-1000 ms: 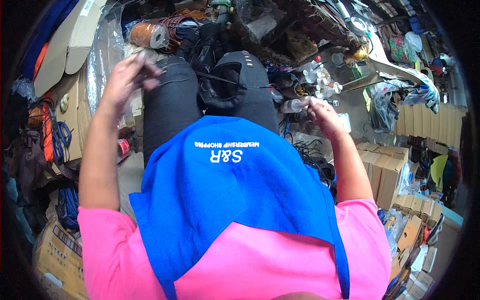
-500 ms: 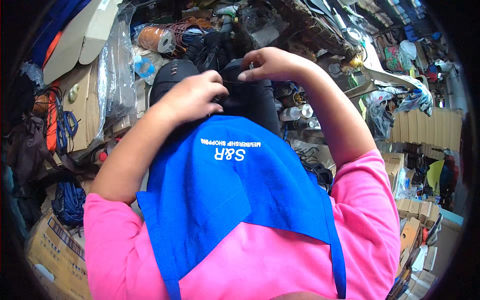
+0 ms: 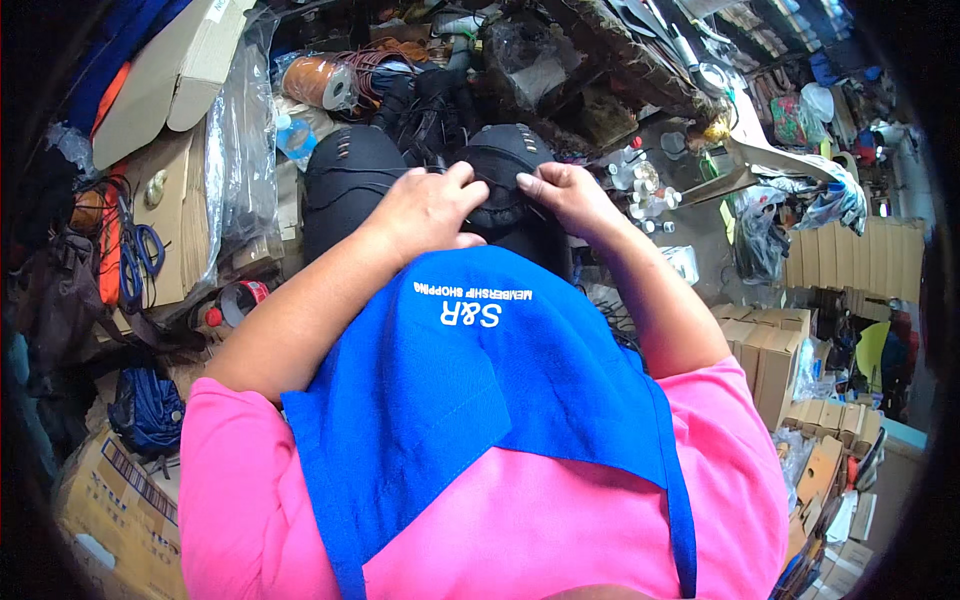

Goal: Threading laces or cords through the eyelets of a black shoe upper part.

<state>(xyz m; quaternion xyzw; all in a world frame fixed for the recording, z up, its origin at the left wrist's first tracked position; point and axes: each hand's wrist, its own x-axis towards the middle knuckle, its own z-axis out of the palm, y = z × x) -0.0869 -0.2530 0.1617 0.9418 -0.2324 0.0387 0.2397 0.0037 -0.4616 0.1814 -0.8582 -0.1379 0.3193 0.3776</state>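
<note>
In the head view, a black padded piece point(image 3: 497, 212), perhaps a shoe, sits in the lap between the knees, just beyond the blue apron point(image 3: 440, 400). The left hand point(image 3: 425, 205) lies over its left side with fingers curled; whether they grip it cannot be told. The right hand point(image 3: 570, 197) is at its right side, thumb and forefinger drawn together; anything pinched there is too small to tell. The step in hand looks like close two-handed fingertip work on this piece. The next move seems to call for keeping it steady and holding a fine, even pinch from both sides.
</note>
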